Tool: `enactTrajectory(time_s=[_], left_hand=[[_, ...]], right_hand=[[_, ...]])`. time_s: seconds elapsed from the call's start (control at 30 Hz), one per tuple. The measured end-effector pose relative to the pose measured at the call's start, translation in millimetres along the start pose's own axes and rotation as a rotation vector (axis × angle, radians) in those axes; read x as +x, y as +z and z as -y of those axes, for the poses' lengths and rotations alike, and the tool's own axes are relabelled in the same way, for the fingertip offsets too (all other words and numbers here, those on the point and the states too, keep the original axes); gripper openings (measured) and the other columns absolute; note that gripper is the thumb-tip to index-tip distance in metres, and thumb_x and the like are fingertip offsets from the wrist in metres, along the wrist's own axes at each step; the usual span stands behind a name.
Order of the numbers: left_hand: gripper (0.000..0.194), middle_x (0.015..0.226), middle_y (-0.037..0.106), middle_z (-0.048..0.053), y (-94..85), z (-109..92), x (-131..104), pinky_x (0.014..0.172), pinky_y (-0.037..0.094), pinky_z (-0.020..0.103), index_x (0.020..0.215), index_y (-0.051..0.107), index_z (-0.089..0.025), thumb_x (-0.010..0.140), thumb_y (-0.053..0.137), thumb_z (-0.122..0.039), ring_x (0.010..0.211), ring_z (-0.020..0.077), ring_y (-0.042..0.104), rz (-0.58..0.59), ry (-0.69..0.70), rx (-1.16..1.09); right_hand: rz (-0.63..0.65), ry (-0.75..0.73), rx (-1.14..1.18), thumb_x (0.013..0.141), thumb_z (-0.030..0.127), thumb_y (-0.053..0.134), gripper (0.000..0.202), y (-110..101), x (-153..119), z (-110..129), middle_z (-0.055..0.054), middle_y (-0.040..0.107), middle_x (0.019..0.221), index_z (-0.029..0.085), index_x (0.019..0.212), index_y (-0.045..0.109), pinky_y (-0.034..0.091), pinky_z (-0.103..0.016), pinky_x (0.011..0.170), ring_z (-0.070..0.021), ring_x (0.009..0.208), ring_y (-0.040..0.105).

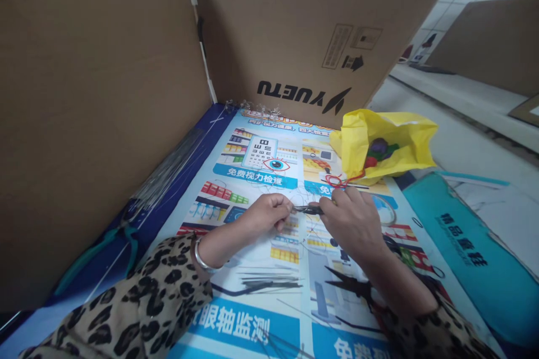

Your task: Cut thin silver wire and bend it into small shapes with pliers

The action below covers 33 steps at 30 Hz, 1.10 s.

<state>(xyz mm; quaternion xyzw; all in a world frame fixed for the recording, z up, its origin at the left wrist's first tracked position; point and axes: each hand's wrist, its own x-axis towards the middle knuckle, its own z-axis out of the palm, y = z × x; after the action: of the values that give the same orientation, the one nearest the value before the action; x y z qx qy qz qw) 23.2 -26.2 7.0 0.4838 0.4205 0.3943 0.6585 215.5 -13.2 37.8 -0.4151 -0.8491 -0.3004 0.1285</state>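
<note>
My left hand (269, 213) is closed in a pinch near the middle of the poster (248, 252); what lies between its fingertips is too small to name. My right hand (353, 221) is wrapped round dark pliers (309, 210), whose jaws point left and reach my left fingertips. Thin wires lie about both hands. Below them on the poster rests a bundle of short dark wires (272, 283). Black scissors (349, 285) lie open, partly under my right forearm.
Cardboard walls (295, 28) stand at the left and back. A yellow bag (391, 146) holds coloured thread balls. Green-handled pliers (126, 233) and long wires (164, 168) lie at the left; a teal box (471, 247) lies at the right.
</note>
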Motion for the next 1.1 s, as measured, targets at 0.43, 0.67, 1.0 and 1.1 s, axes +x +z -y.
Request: enactTrajectory(time_s=[0.43, 0.67, 1.0, 1.1], left_hand=[[0.012, 0.048, 0.047, -0.005, -0.7, 1.4, 0.6, 0.044, 0.036, 0.020, 0.066, 0.049, -0.015, 0.071, 0.055, -0.024, 0.037, 0.0042, 0.039, 0.012, -0.024, -0.063], [0.019, 0.052, 0.048, -0.004, -6.5, 1.2, 3.6, 0.041, 0.031, 0.019, 0.064, 0.050, -0.014, 0.072, 0.056, -0.030, 0.036, 0.0031, 0.040, 0.077, -0.068, -0.042], [0.020, 0.050, 0.048, -0.005, -9.9, -4.9, 2.7, 0.043, 0.033, 0.019, 0.064, 0.050, -0.014, 0.072, 0.056, -0.031, 0.036, 0.0035, 0.041, 0.169, -0.102, -0.037], [0.018, 0.049, 0.048, -0.004, -10.1, -5.6, 2.7, 0.042, 0.033, 0.020, 0.064, 0.051, -0.014, 0.072, 0.055, -0.030, 0.035, 0.0040, 0.041, 0.182, -0.105, -0.034]], right_hand=[[0.065, -0.013, 0.017, 0.077, 0.022, 0.052, 0.017, 0.5, -0.3, -0.4, -0.006, 0.052, 0.063, 0.019, 0.062, 0.057, 0.018, -0.032, 0.061, -0.0184, 0.068, 0.036], [0.085, -0.027, 0.028, 0.077, 0.022, 0.053, 0.013, -3.5, 1.3, -2.0, -0.006, 0.053, 0.067, 0.020, 0.065, 0.058, 0.019, -0.033, 0.065, -0.0197, 0.073, 0.038], [0.042, -0.044, 0.057, 0.080, 0.028, 0.052, 0.019, 3.6, 0.6, -2.1, -0.006, 0.052, 0.065, 0.019, 0.063, 0.058, 0.019, -0.032, 0.063, -0.0187, 0.071, 0.037], [0.067, -0.047, 0.048, 0.079, 0.027, 0.053, 0.018, 4.2, 0.6, -1.5, -0.006, 0.053, 0.065, 0.020, 0.064, 0.058, 0.019, -0.032, 0.063, -0.0193, 0.071, 0.038]])
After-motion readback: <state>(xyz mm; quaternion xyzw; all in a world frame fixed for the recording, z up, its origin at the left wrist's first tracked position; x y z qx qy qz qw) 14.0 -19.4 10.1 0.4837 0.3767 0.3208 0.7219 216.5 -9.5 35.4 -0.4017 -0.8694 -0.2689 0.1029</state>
